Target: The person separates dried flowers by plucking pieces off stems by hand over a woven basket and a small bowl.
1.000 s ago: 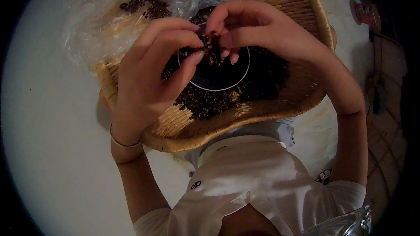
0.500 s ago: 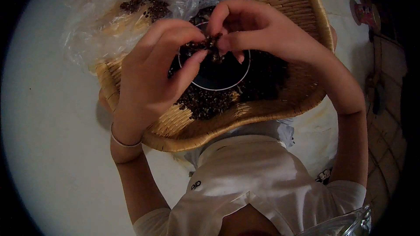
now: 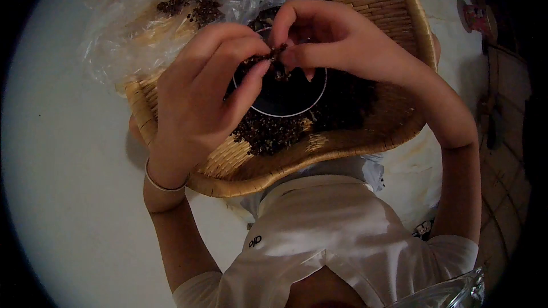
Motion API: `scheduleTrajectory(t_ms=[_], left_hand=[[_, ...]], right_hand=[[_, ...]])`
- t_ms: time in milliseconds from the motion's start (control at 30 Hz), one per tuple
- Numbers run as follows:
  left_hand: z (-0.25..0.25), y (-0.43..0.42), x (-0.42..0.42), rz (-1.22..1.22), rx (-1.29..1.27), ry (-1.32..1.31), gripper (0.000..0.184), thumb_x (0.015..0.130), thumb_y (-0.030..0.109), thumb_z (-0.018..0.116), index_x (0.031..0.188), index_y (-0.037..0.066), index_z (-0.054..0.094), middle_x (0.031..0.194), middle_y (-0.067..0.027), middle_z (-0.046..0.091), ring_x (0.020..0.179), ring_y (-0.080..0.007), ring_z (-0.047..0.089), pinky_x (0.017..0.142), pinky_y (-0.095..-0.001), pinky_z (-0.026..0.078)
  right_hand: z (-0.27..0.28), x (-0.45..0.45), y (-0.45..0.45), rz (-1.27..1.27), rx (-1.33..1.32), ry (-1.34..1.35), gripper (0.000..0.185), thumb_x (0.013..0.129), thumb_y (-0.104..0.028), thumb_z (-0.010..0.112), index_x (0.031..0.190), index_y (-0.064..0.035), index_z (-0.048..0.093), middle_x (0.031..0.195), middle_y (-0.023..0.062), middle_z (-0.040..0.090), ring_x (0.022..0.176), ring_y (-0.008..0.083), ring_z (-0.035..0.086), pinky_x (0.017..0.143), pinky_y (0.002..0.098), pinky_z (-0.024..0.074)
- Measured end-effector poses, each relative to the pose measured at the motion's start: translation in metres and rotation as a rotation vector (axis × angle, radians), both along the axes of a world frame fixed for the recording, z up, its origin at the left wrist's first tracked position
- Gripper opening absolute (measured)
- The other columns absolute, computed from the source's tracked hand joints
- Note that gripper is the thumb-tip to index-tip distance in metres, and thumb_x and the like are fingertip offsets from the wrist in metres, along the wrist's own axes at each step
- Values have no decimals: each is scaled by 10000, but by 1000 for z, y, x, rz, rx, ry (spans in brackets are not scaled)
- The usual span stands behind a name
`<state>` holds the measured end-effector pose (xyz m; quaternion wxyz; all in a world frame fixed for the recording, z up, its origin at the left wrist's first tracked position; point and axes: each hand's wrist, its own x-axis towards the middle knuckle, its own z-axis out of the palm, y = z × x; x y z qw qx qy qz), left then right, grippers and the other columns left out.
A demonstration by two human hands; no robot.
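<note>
Between my hands is a small cluster of dark brown, dried, seed-like bits (image 3: 278,60); their exact kind I cannot make out. My left hand (image 3: 197,85) pinches its left side between thumb and fingers. At its right side, the thumb and fingertips of my right hand (image 3: 348,40) close on the same cluster. Below both hands sits a dark round bowl (image 3: 285,108) with a thin white rim, partly hidden by my fingers. It stands in a woven basket tray (image 3: 257,182), with loose dark bits (image 3: 271,137) heaped around it.
Clear plastic sheeting (image 3: 120,45) covers the tray's back left, with another clump of dark bits (image 3: 200,3) on it. A pale surface (image 3: 74,154) extends to the left. At the far right, a reddish container (image 3: 478,18) stands near a tiled floor (image 3: 502,188).
My hands stay almost in place over the bowl. The fingers shift slightly on the cluster, and less of it shows between them now.
</note>
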<state>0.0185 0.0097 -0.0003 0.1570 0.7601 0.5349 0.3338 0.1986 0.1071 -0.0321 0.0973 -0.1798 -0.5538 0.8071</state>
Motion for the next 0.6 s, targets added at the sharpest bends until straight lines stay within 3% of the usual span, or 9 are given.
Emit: scheduleTrajectory(t_ms=[600], left_hand=[[-3, -1, 1, 16, 15, 0, 215, 684, -6, 667, 855, 59, 552, 874, -70, 564, 730, -255, 575, 597, -326, 467]], right_hand=[[0, 0, 0, 16, 37, -26, 145, 821, -88, 577, 946, -51, 513, 863, 1, 543, 777, 59, 537, 607, 185, 439]])
